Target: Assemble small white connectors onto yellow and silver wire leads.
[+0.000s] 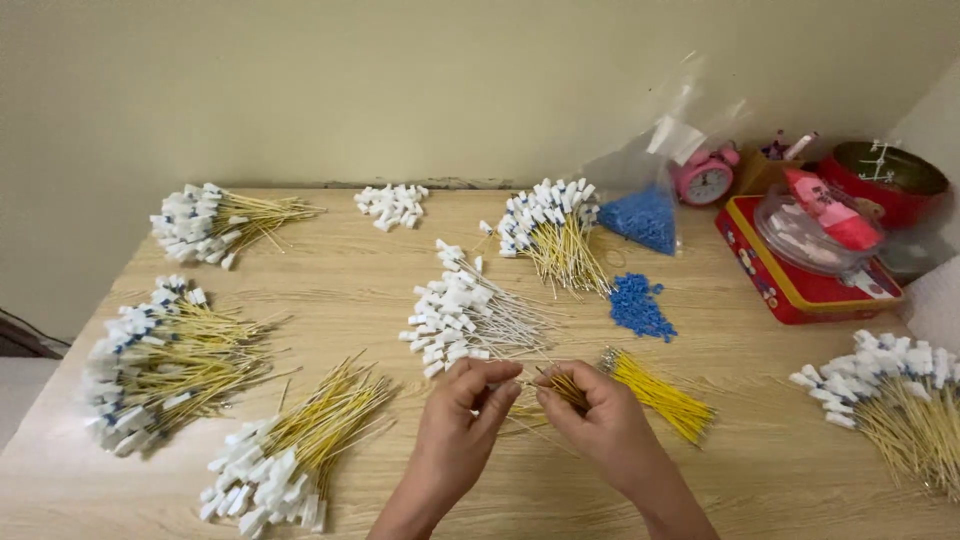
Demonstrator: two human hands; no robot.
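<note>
My left hand (463, 412) and my right hand (596, 417) meet near the front middle of a wooden table (360, 280). Both pinch a thin yellow wire (528, 385) between their fingertips. My right hand also grips a small bunch of yellow wires (567, 390). A loose bundle of bare yellow wires (662, 394) lies just right of my right hand. A pile of white-tagged wires (460, 318) lies just beyond my hands.
Bundles of yellow wires with white tags lie at the far left (215, 222), left (165, 362), front left (290, 450), far middle (553, 228) and right edge (895, 395). Blue beads (637, 305), a bag of blue beads (642, 215), loose white tags (392, 205), a pink clock (704, 178) and red tins (795, 285) sit behind.
</note>
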